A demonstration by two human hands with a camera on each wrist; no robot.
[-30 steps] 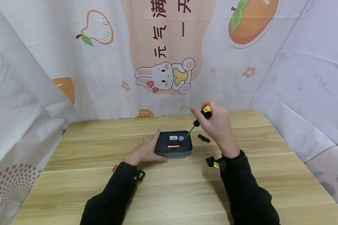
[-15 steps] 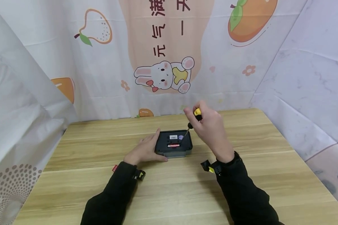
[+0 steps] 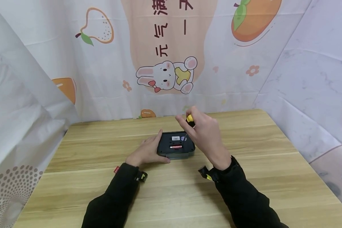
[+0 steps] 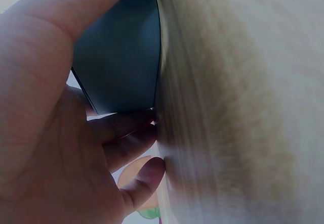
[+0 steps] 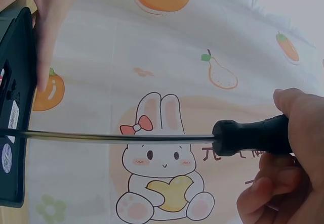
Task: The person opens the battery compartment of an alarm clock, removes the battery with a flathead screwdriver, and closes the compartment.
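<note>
My left hand (image 3: pixel 148 151) holds a black box-shaped device (image 3: pixel 166 142) at its left end, thumb along the near side and fingers at the far left corner. The device lies on the table, its back up. A red and silver battery (image 3: pixel 175 147) sits in a slot there, below a white label. My right hand (image 3: pixel 206 134) grips a screwdriver (image 5: pixel 248 138) by its black and yellow handle, above the device's right part. The metal shaft runs down to the device's back; whether the tip touches it I cannot tell.
The wooden table (image 3: pixel 165 190) extends on all sides of the device. Behind it hangs a white printed curtain (image 3: pixel 108 79) with a rabbit and fruit. More pale cloth (image 3: pixel 307 95) hangs at the right.
My right hand has moved left with the screwdriver, and the shaft stands more upright. A small black piece right of the device is now hidden behind that hand. My left hand stays put.
</note>
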